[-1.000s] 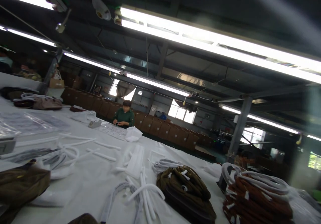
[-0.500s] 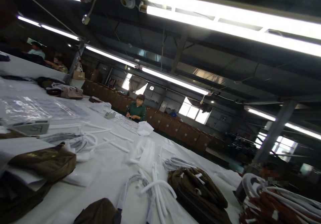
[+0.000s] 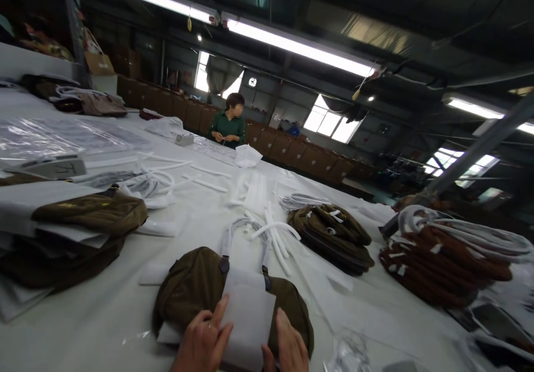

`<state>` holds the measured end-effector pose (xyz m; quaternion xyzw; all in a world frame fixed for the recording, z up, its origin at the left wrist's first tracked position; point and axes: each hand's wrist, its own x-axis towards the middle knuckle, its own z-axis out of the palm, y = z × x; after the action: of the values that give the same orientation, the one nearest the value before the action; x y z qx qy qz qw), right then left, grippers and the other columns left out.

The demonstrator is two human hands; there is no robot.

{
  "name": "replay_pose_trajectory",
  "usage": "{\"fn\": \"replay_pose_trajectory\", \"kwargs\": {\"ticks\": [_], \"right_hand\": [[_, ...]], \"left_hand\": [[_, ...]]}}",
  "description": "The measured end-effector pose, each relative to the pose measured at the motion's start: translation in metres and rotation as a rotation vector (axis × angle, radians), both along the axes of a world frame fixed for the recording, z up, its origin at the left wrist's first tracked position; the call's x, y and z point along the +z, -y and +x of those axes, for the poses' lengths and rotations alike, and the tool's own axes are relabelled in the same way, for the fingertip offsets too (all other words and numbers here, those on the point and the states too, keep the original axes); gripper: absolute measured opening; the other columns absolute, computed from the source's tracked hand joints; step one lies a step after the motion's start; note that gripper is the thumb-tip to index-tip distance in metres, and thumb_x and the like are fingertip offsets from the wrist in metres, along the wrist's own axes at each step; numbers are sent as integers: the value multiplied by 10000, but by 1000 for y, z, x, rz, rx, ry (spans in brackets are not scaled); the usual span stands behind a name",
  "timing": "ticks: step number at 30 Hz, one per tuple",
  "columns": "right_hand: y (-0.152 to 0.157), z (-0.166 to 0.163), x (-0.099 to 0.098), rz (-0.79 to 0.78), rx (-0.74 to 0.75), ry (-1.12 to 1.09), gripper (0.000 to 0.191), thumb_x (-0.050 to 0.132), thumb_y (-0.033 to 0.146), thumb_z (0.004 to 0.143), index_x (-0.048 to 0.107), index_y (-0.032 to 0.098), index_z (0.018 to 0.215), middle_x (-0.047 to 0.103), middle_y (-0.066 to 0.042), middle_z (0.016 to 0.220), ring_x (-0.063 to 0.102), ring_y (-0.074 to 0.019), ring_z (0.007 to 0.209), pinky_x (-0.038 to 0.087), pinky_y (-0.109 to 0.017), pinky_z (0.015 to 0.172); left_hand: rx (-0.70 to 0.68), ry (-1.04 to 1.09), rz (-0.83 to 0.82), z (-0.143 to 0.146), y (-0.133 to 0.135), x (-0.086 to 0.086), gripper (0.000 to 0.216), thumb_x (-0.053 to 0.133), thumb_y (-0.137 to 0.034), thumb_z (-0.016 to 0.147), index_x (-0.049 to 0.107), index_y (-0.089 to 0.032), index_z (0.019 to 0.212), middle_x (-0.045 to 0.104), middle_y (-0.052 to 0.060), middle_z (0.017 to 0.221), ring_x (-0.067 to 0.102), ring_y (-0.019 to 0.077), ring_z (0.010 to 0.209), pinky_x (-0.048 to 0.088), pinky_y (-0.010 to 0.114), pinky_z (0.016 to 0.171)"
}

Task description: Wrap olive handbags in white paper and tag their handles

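An olive-brown bag [image 3: 189,288] lies on the white table [image 3: 104,327] right in front of me, its straps wrapped in white foam [image 3: 250,230]. A white foam sheet [image 3: 248,316] covers its middle. My left hand [image 3: 202,341] lies on the sheet's left edge with the fingers stretched flat. At the lower right of the sheet, my right hand [image 3: 290,347] rests with its fingers flat too. Neither hand grips anything.
Stacks of olive bags sit at the left [image 3: 89,213] and centre right [image 3: 334,236], a rust-brown stack [image 3: 442,266] at the right. Loose white foam strips [image 3: 200,177] and clear plastic bags [image 3: 50,138] lie further back. A person in green [image 3: 228,124] works at the table's far end.
The view has tipped down from the ceiling lights to the table. The near olive bag with its foam sheet and both my hands have come into view at the bottom.
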<state>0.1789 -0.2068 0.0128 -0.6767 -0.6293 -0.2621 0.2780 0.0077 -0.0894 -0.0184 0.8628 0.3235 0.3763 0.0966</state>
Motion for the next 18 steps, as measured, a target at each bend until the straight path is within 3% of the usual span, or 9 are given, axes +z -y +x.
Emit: {"fn": "replay_pose_trajectory", "kwargs": {"ticks": [2,4,7,9,11,13,15,18], "right_hand": [[-13,0,8,-61,125,172,652,463,250,934,162,154,1503,573,-134,1323,534,-272,1222,368,-456,1044],[-25,-2,11,-218,223,258,678,471,330,932,152,152,1503,488,-120,1408,458,-266,1297,276,-470,1107],[-35,-2,6,-464,253,240,717,482,439,916,137,219,1505,356,-59,1498,379,-262,1352,220,-474,1136],[-36,-1,-2,-575,241,191,731,490,454,908,113,263,1505,302,-29,1524,337,-260,1375,214,-476,1139],[-34,0,-10,-618,217,159,737,497,447,904,102,282,1504,267,-24,1538,291,-269,1396,200,-494,1140],[-32,0,-17,-603,187,155,715,492,407,909,108,297,1502,252,-28,1546,261,-276,1408,180,-518,1139],[-30,-2,-22,-561,160,169,694,486,359,912,122,303,1499,253,-36,1547,256,-279,1409,171,-528,1137],[-25,-6,-26,-513,172,190,696,495,355,902,148,270,1500,262,-54,1544,258,-278,1409,193,-507,1135]], "left_hand": [[11,-20,-25,2,1,7,517,352,-326,969,257,-142,1444,686,123,1128,653,175,711,545,305,710],[29,-46,-55,4,1,12,501,344,-307,969,281,-144,1438,682,133,1126,646,174,686,538,323,718],[34,-42,-151,2,-1,21,512,347,-274,967,254,-152,1456,725,77,893,637,164,607,527,294,649],[25,23,-189,-1,-4,30,556,357,-255,968,165,-161,1481,723,48,843,665,158,668,531,272,664],[-28,68,-69,-4,-6,38,605,386,-240,963,96,-187,1491,703,86,1058,667,173,954,518,322,863],[-155,-5,144,-6,-6,40,659,451,-296,944,93,-212,1491,543,133,1353,487,238,1268,358,485,1079],[-298,-183,246,-5,-3,34,776,535,-468,885,109,-235,1491,390,153,1476,326,328,1375,237,616,1103],[-364,-450,105,-2,1,17,1046,627,-689,700,93,-259,1490,288,203,1510,269,412,1381,275,649,1061]]}}
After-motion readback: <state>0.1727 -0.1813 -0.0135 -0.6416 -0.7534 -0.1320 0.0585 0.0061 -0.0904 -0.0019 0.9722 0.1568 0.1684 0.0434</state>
